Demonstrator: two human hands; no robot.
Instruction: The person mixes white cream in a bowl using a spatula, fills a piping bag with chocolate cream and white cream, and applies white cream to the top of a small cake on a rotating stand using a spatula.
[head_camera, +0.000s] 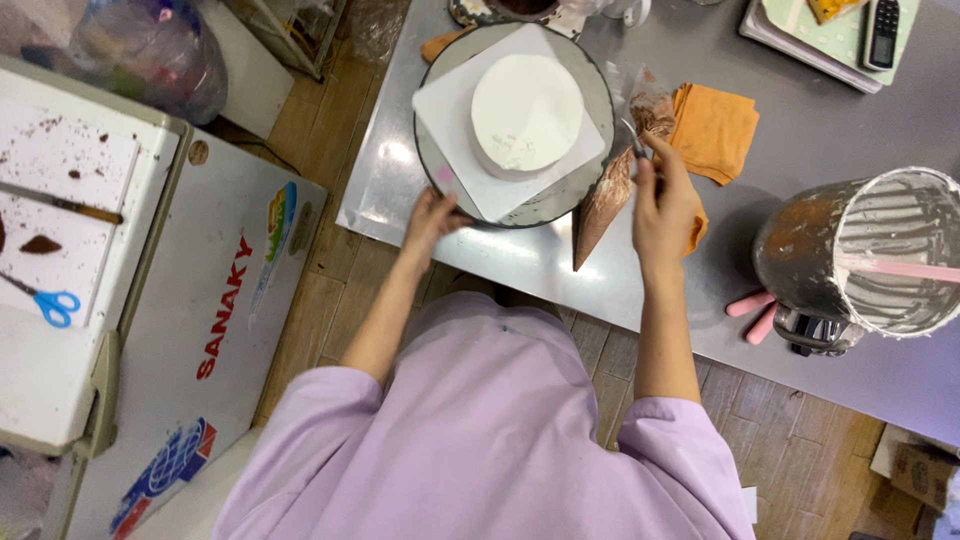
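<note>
A round white frosted cake (527, 113) sits on a square white board (447, 110) on top of a grey turntable (597, 82) on a steel table. My left hand (432, 217) rests on the turntable's near edge, fingers curled on its rim. My right hand (662, 198) is closed around the top of a brown-filled piping bag (603, 208), whose tip points down toward me, just right of the turntable.
An orange cloth (714, 128) lies right of the cake. A metal mixing bowl (880, 250) with white cream and a pink spatula (905, 268) stands at the right. A white chest freezer (215, 330) stands at the left, with blue scissors (48, 303) and a knife (62, 203) beside it.
</note>
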